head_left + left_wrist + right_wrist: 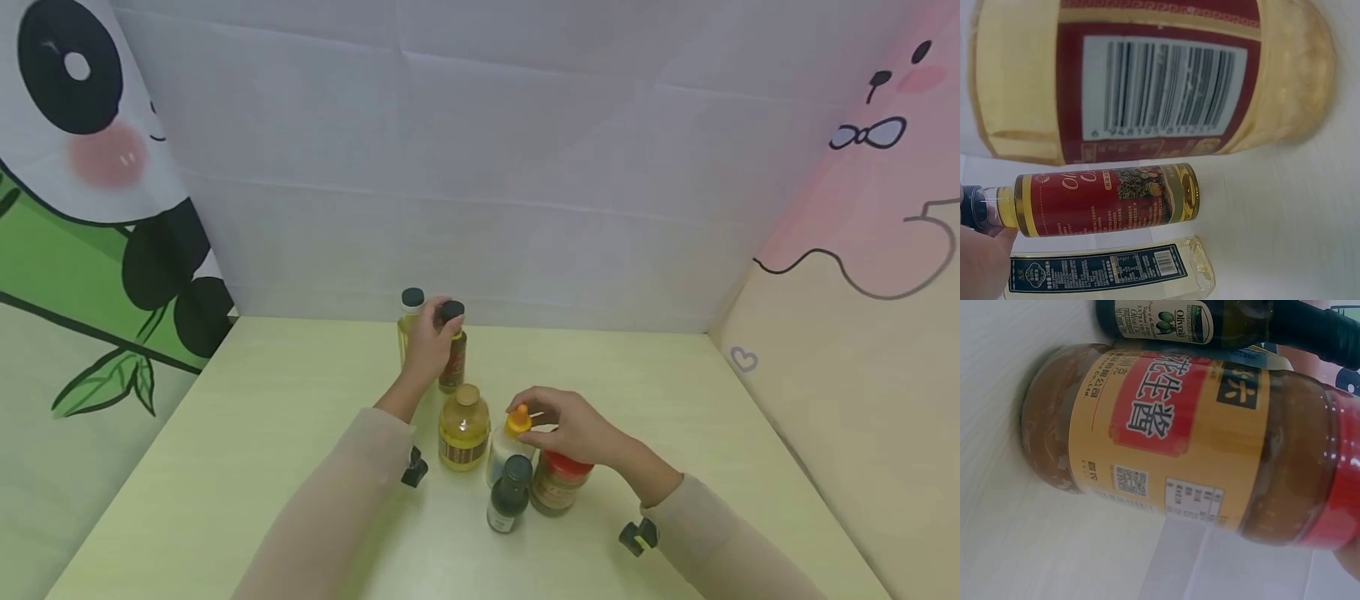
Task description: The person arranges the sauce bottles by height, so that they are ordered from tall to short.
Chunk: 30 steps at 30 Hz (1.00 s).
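My left hand (427, 348) grips the dark-capped neck of an olive oil bottle (454, 365) with a red label (1091, 200). Right beside it stands a tall clear bottle of pale oil (403, 336), its dark label (1097, 272) showing in the left wrist view. With thumb and fingers, my right hand (573, 427) pinches the orange nozzle cap (519, 419) of a white squeeze bottle (499, 454). A red-lidded peanut butter jar (555, 490) sits under that hand. In the right wrist view the jar (1166, 444) hides most of the squeeze bottle.
Between the hands stands a squat bottle of yellow oil (463, 433), large in the left wrist view. A small dark green olive oil bottle (508, 498) is in front of the squeeze bottle. White sheeting (480, 167) closes off the pale table (615, 367) at the back.
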### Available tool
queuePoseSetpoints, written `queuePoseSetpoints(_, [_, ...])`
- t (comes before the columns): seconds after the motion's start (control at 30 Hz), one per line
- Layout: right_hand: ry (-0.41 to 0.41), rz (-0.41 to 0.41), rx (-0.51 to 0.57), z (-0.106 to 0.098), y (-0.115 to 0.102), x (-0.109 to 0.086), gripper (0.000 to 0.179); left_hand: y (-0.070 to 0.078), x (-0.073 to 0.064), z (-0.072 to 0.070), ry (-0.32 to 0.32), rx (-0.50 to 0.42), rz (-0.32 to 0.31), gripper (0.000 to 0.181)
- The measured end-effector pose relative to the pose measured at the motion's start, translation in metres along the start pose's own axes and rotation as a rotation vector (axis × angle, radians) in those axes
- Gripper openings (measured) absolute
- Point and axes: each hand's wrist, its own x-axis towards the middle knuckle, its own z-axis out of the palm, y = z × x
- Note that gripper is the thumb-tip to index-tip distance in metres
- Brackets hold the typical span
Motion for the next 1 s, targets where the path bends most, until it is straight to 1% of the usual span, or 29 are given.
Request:
queuePoseSetpoints(0.2, [0.001, 0.016, -0.001, 0.002, 0.003, 0.0, 0.036, 0.003, 0.0, -0.002, 0.002, 0.066, -0.007, 0.044])
queuePoseSetpoints(0.37, [-0.001, 0.018, -0.014, 0.003, 0.005, 0.001, 0.037, 0.004, 0.001, -0.003, -0.008, 0.095, -0.016, 0.045])
queuePoseSetpoints(0.53, [-0.009, 0.025, 0.001, 0.004, 0.005, 0.002, 0.036, 0.001, 0.002, -0.003, 0.0, 0.078, -0.022, 0.045])
queuePoseSetpoints(0.77, [-0.003, 0.023, -0.004, 0.005, 0.004, 0.004, 0.037, -0.005, 0.003, -0.003, -0.006, 0.067, 0.001, 0.047])
queuePoseSetpoints(0.93, [0.001, 0.033, -0.015, 0.005, 0.004, 0.005, 0.037, -0.007, 0.002, -0.004, -0.009, 0.032, -0.004, 0.053])
queuePoseSetpoints(1.0, [0.001, 0.034, -0.012, 0.005, 0.004, 0.005, 0.037, -0.008, 0.001, -0.004, -0.012, 0.031, -0.003, 0.057])
